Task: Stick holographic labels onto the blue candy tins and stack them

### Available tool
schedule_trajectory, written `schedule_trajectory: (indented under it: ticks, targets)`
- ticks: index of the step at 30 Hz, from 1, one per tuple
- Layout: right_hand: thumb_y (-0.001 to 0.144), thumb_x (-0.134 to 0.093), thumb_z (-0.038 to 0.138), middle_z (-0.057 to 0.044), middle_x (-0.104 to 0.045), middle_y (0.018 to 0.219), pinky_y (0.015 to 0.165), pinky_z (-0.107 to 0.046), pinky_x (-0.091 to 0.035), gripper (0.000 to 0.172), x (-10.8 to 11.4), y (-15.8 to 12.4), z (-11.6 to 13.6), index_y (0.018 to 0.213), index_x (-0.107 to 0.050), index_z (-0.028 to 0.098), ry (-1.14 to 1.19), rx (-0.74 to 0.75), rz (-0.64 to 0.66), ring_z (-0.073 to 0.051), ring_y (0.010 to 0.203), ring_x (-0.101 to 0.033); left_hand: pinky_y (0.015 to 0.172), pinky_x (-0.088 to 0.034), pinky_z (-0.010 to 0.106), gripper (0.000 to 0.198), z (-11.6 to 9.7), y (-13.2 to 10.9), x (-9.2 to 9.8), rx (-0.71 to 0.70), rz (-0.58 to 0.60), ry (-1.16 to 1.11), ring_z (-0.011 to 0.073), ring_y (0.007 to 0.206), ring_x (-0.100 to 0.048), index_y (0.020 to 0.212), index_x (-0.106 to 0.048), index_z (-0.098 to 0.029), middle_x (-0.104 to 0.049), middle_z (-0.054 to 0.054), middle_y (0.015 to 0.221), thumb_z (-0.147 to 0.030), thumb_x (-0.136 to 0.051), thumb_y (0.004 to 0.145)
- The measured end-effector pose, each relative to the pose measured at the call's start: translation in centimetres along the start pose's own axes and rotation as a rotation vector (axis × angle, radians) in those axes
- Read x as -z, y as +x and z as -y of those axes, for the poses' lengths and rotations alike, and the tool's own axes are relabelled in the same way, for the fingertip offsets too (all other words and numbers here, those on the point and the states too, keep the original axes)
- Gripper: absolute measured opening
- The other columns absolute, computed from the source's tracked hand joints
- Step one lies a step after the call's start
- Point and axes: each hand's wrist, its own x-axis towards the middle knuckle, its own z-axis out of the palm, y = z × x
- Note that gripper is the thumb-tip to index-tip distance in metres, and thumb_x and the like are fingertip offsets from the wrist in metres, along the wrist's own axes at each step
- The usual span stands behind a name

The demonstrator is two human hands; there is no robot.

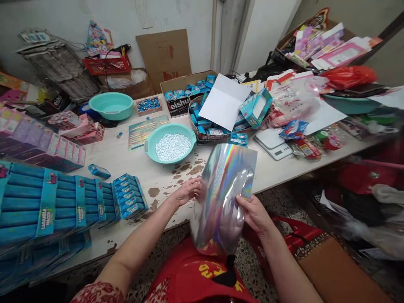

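A shiny silver holographic sheet (224, 189) is held up in front of me, curved and slightly blurred along its lower left. My right hand (256, 212) grips its right edge, with the thumb on the near face and the other fingers mostly behind. At the opposite edge, my left hand (187, 191) has its fingers loosely bent and apart; whether the fingertips touch the sheet is unclear. Beyond the sheet stands a turquoise bowl (150, 147) of small white pellets. Another holographic sheet (134, 136), with strips on it, lies behind that bowl.
Stacked blue candy boxes (59, 202) fill the left side, with pink boxes (41, 141) behind. Open cartons (179, 110) of small blue packs stand at the back. A kitchen scale (273, 143) sits near the right edge, beside a pile of plastic bags (293, 101).
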Motion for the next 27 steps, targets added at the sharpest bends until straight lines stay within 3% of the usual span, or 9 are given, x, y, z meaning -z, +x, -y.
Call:
schedule_trajectory:
  ticks: [3, 6, 9, 11, 14, 19, 21, 24, 27]
  targets:
    - [0.049, -0.086, 0.035, -0.002, -0.071, 0.074, 0.063, -0.028, -0.054, 0.047, 2.2, -1.2, 0.0, 0.085, -0.064, 0.016, -0.055, 0.139, -0.172, -0.017, 0.065, -0.065, 0.051, -0.036, 0.018, 0.038, -0.2, -1.0, -1.0, -0.099, -0.165, -0.024, 0.0055, 0.051, -0.048, 0.069, -0.056, -0.013, -0.054, -0.004, 0.058, -0.034, -0.082, 0.051]
    - [0.045, -0.088, 0.034, -0.002, -0.071, 0.078, 0.062, -0.029, -0.054, 0.059, 4.0, -2.3, -0.2, 0.093, -0.058, 0.018, -0.075, 0.237, -0.326, -0.018, 0.066, -0.065, 0.053, -0.038, 0.018, 0.041, -0.5, -2.7, -1.8, -0.222, -0.288, 0.018, 0.0073, 0.052, -0.051, 0.075, -0.055, -0.014, -0.058, -0.004, 0.057, -0.032, -0.082, 0.049]
    - [0.047, -0.087, 0.036, -0.001, -0.070, 0.074, 0.057, -0.030, -0.054, 0.072, 4.7, -3.4, -0.7, 0.107, -0.051, 0.019, -0.114, 0.295, -0.393, -0.018, 0.062, -0.064, 0.062, -0.046, 0.023, 0.065, -0.6, -4.9, -2.8, -0.312, -0.251, 0.084, 0.0122, 0.062, -0.060, 0.116, -0.050, -0.021, -0.067, -0.001, 0.074, -0.032, -0.077, 0.058]
    - [0.052, -0.085, 0.037, 0.003, -0.067, 0.066, 0.053, -0.028, -0.053, 0.079, 4.9, -4.3, -0.9, 0.118, -0.046, 0.020, -0.171, 0.372, -0.432, -0.016, 0.056, -0.062, 0.067, -0.048, 0.026, 0.073, -0.5, -6.2, -3.5, -0.337, -0.180, 0.187, 0.0141, 0.072, -0.062, 0.128, -0.045, -0.024, -0.068, 0.002, 0.091, -0.030, -0.074, 0.062]
    - [0.057, -0.082, 0.038, 0.005, -0.063, 0.061, 0.054, -0.026, -0.052, 0.076, 5.2, -5.4, -1.0, 0.123, -0.048, 0.020, -0.206, 0.437, -0.422, -0.013, 0.054, -0.059, 0.070, -0.047, 0.026, 0.058, 0.1, -7.6, -4.1, -0.321, -0.104, 0.415, 0.0147, 0.078, -0.060, 0.117, -0.059, -0.020, -0.064, 0.007, 0.110, -0.028, -0.074, 0.062]
    - [0.055, -0.083, 0.032, 0.003, -0.064, 0.070, 0.063, -0.030, -0.055, 0.079, 5.9, -7.3, -1.0, 0.126, -0.049, 0.022, -0.176, 0.488, -0.382, -0.015, 0.066, -0.062, 0.068, -0.045, 0.026, 0.047, 1.3, -8.6, -4.6, -0.331, -0.168, 0.565, 0.0149, 0.075, -0.057, 0.108, -0.066, -0.018, -0.066, 0.005, 0.101, -0.029, -0.072, 0.063]
    - [0.057, -0.082, 0.031, 0.002, -0.064, 0.071, 0.067, -0.032, -0.055, 0.075, 6.3, -8.1, -1.1, 0.124, -0.052, 0.024, -0.201, 0.488, -0.359, -0.015, 0.068, -0.061, 0.071, -0.044, 0.027, 0.036, 1.6, -9.1, -4.8, -0.371, -0.206, 0.618, 0.0153, 0.076, -0.056, 0.099, -0.071, -0.019, -0.066, 0.004, 0.091, -0.029, -0.070, 0.064]
    - [0.059, -0.080, 0.036, 0.003, -0.061, 0.068, 0.065, -0.033, -0.053, 0.054, 7.2, -8.8, -1.4, 0.109, -0.062, 0.024, -0.241, 0.465, -0.379, -0.015, 0.065, -0.058, 0.073, -0.043, 0.028, 0.021, 1.7, -10.0, -5.1, -0.455, -0.242, 0.754, 0.0163, 0.075, -0.053, 0.085, -0.074, -0.022, -0.059, 0.002, 0.075, -0.032, -0.068, 0.068]
    - [0.066, -0.072, 0.047, -0.002, -0.059, 0.073, 0.069, -0.040, -0.051, 0.036, 8.4, -9.0, -1.6, 0.092, -0.069, 0.021, -0.434, 0.492, -0.440, -0.019, 0.069, -0.056, 0.082, -0.042, 0.032, 0.015, 1.4, -11.0, -5.7, -0.564, -0.309, 0.914, 0.0194, 0.086, -0.052, 0.076, -0.075, -0.025, -0.055, 0.004, 0.086, -0.036, -0.067, 0.070]
